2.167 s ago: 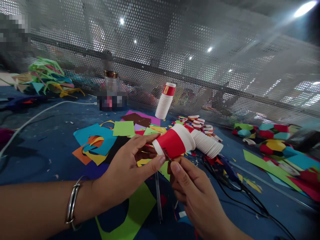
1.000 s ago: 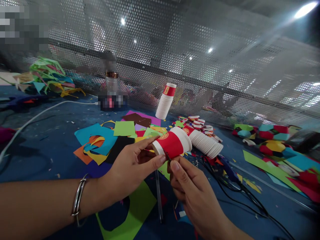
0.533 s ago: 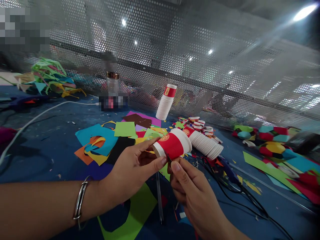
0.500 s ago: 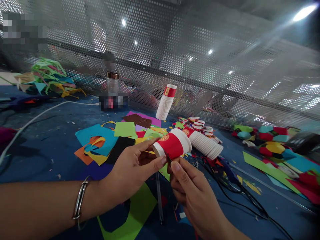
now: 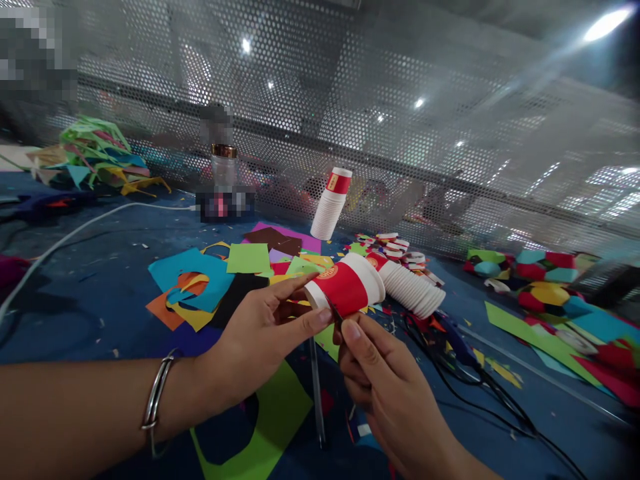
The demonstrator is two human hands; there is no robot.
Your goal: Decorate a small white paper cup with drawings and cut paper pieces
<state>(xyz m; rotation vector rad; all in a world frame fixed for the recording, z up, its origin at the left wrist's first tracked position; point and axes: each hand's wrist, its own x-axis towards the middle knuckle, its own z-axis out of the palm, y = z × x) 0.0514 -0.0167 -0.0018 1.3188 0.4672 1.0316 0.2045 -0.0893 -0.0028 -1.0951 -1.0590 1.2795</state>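
Observation:
A red and white paper cup [image 5: 347,287] lies tilted on its side above the table, its base towards my left hand [image 5: 265,333]. My left hand is closed on the base end, thumb below and fingers behind, partly hidden by the cup. My right hand [image 5: 373,363] is pinched round a thin dark blade [image 5: 334,307], whose tip lies against the red band near the base. The rest of that tool is hidden in my fingers. Just behind the cup, a stack of paper cups [image 5: 413,288] lies on its side.
Another cup stack [image 5: 330,207] stands near the perforated metal screen [image 5: 280,87]. Coloured paper sheets [image 5: 193,277] lie at the left. A blue glue gun [image 5: 457,340] and its black cable [image 5: 505,400] lie at the right. A clear stick [image 5: 317,400] is below my hands.
The cup has turned slightly in my left hand. The blade in my right hand shows more and reaches a little farther up the red band.

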